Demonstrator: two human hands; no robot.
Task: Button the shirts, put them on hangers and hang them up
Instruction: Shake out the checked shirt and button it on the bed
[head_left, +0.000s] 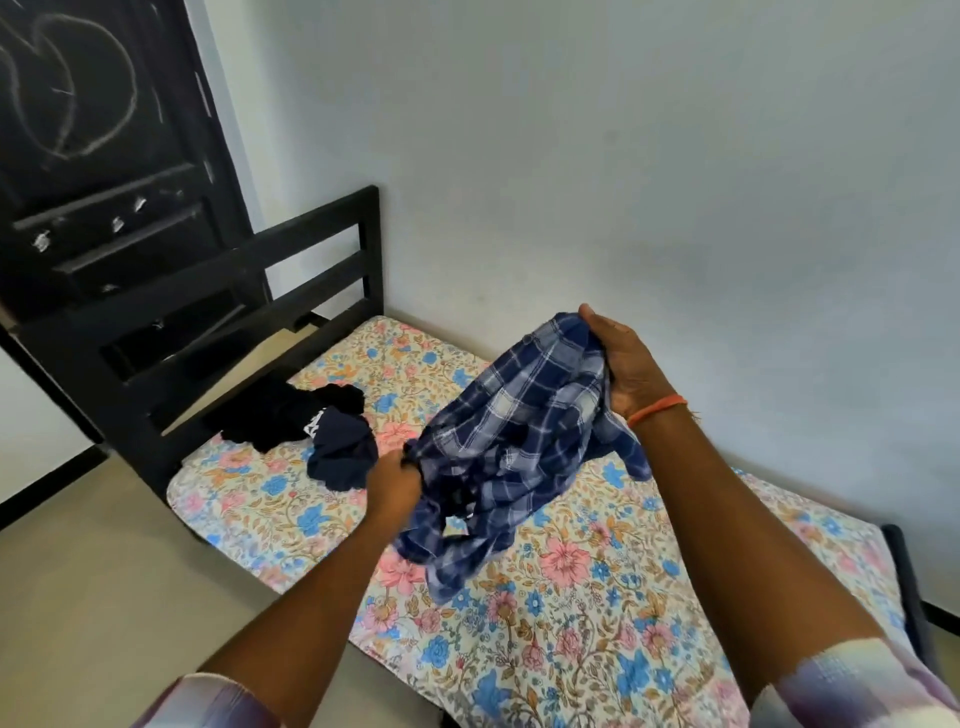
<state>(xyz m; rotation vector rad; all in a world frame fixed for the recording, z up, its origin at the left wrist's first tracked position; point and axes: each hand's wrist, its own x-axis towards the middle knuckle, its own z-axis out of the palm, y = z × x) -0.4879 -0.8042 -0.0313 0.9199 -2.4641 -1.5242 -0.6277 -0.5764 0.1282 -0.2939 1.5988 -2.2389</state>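
Head view: both hands' fingers hidden in the bunched plaid shirt (519, 447).

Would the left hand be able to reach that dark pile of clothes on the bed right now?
Probably yes, but not freely. The dark clothes lie just beyond the left hand with only bare bedsheet between. But that hand grips the plaid shirt, as does the right hand, so it would have to let go first.

We see a blue-and-white plaid shirt (519, 441), bunched and crumpled, held up above the bed, lower part drooping toward it. Darker garments (311, 421), black and navy, lie heaped near the bed's far end.
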